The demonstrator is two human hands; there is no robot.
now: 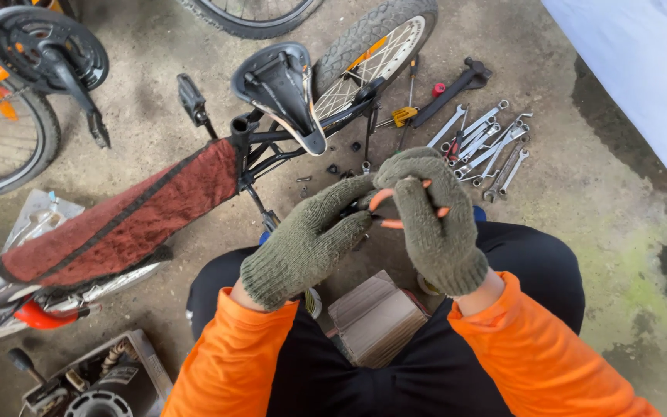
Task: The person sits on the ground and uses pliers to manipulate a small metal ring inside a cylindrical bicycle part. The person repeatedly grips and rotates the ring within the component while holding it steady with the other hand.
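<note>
While both gloved hands meet at frame centre:
Right hand point(435, 228): fingers pinch orange-handled pliers point(386, 207).
Left hand point(310, 239): fingers pressed together, touching the pliers.
Wrenches point(488, 143): floor, upper right.

Both hands wear matt, coarse olive knitted gloves: the left hand point(306, 243) and the right hand point(435, 224), whose grip closes on pliers point(386, 207) with smooth orange plastic-coated handles. The sleeves point(233, 355) are smooth bright orange cloth. Far right, the spanners point(488, 143) are bare shiny metal on the rough, stained concrete floor point(604, 208). The upturned saddle point(283, 89) shows glossy black plastic underneath. A fuzzy dark-red cloth point(129, 220) wraps the bicycle frame at left. The near block point(376, 316) looks like brown ribbed cardboard.
</note>
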